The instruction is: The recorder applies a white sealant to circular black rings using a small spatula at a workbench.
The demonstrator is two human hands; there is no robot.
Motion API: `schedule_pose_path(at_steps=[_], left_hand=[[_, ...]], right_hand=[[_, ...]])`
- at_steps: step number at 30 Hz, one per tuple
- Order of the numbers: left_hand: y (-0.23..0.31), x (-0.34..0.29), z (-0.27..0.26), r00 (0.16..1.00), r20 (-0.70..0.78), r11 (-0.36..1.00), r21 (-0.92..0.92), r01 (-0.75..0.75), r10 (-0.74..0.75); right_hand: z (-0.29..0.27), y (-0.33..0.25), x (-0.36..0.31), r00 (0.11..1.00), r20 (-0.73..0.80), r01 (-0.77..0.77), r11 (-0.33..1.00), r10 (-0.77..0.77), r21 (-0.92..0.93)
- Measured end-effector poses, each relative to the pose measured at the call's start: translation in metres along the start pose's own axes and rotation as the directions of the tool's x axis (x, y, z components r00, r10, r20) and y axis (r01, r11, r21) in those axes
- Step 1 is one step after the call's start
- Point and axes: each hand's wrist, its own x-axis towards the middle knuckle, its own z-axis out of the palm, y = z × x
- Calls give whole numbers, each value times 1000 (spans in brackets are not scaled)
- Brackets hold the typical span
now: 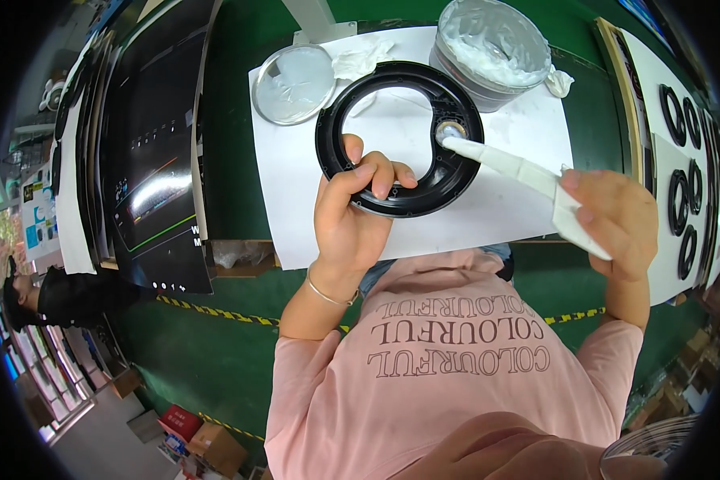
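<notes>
A black plastic ring [466, 94] with a wider section on its right side is held up over a white sheet [296, 192]. My left hand [352, 212] grips its lower left rim, fingers curled through the opening. In my right hand [616, 214] is a flat, tapered white stick [516, 166], its surface creased as if wrapped. The narrow tip lies at a round metal-rimmed socket [451, 130] in the ring's wide part; whether it touches the inside is not clear. Whitish grease smears the socket.
Behind the ring stands a clear tub [488, 98] of whitish grease, with its round lid [294, 84] and crumpled tissue [364, 61] to the left. A dark panel [156, 152] rises at left; more black rings [678, 192] sit on a white board at right. Another person [64, 296] is far left.
</notes>
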Motion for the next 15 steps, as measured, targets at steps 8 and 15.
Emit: schedule_pose_path(at_steps=[8,15], left_hand=[[-1,-1,-2,997,44,994,91,-62,59],[0,-2,-2,993,74,980,173,-102,90]], right_hand=[[0,9,3,998,-63,-25,996,30,86],[6,10,-2,990,-75,-106,979,121,176]])
